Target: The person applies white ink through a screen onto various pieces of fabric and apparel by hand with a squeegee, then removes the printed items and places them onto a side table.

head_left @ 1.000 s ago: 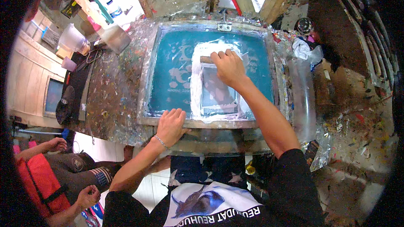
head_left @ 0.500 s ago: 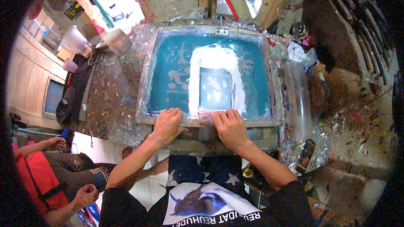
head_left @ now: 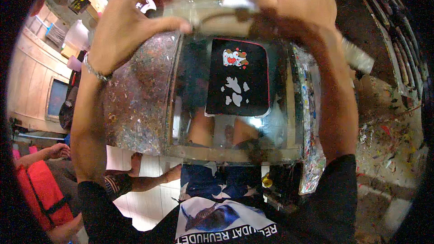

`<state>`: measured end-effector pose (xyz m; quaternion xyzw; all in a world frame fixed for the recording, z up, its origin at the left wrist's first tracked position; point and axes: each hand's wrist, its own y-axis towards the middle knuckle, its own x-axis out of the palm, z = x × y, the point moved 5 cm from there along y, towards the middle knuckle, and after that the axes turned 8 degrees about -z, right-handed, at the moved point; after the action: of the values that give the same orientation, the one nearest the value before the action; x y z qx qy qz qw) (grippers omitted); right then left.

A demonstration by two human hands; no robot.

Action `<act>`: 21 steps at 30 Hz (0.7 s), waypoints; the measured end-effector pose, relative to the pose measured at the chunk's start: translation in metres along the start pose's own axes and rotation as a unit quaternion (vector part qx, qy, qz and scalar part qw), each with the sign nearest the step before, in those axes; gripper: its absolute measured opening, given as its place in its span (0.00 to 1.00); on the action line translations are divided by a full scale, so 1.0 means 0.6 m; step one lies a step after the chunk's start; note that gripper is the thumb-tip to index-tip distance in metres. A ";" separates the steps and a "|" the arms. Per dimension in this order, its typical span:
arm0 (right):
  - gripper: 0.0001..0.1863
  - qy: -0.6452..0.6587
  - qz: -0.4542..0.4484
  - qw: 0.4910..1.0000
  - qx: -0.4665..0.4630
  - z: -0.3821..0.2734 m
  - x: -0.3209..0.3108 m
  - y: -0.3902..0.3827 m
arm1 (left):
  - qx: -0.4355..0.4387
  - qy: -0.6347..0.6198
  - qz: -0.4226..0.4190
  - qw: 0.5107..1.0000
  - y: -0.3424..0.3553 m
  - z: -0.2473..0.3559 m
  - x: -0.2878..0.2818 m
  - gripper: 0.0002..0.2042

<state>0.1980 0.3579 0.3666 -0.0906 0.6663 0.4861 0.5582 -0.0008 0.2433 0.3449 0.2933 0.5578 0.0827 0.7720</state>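
Observation:
A black panel [head_left: 221,83] with a pink and white edge lies on the glossy, glass-like work surface [head_left: 190,129]. It carries a small coloured cartoon print near its top and white irregular patches below. Both my hands are raised over the far edge. My left hand [head_left: 131,29] is at the far left with thumb and fingers apart, nothing between them. Farther right is my right hand [head_left: 300,4], blurred, its fingers partly smeared beside a white patch. Between the hands a blurred frame edge [head_left: 219,21] crosses the view; most of the screen is hidden from sight.
A paint-spattered tabletop [head_left: 131,108] extends to the left, with a translucent bucket [head_left: 77,36] beyond it. At lower left sits another person with a red bag [head_left: 43,190], one hand [head_left: 56,151] showing. Dark stacked slats [head_left: 398,40] line the far right.
Both hands rose from the near edge of the screen frame to the far side. The teal screen has swung up, uncovering the black panel. The left hand let go.

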 end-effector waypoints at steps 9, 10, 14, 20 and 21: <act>0.42 0.037 0.058 0.998 0.012 0.064 -0.016 0.153 | -0.165 -0.001 -0.113 0.980 -0.276 -0.051 0.470 0.20; 0.43 0.049 0.043 0.998 0.018 0.061 -0.023 0.145 | -0.166 0.005 -0.141 0.976 -0.280 -0.055 0.482 0.20; 0.42 0.060 0.031 0.998 0.020 0.063 -0.027 0.147 | -0.178 -0.005 -0.189 0.966 -0.295 -0.071 0.513 0.18; 0.42 0.054 0.002 0.998 0.033 0.059 -0.029 0.140 | -0.253 -0.150 -0.092 0.951 -0.322 -0.096 0.441 0.16; 0.42 0.044 0.002 0.998 0.051 0.072 -0.031 0.142 | -0.295 -0.199 -0.097 0.929 -0.337 -0.110 0.419 0.16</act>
<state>0.1763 0.4261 0.4329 -0.0824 0.7143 0.4484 0.5310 -0.0094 0.2170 0.0168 0.0069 0.3685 0.1083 0.9233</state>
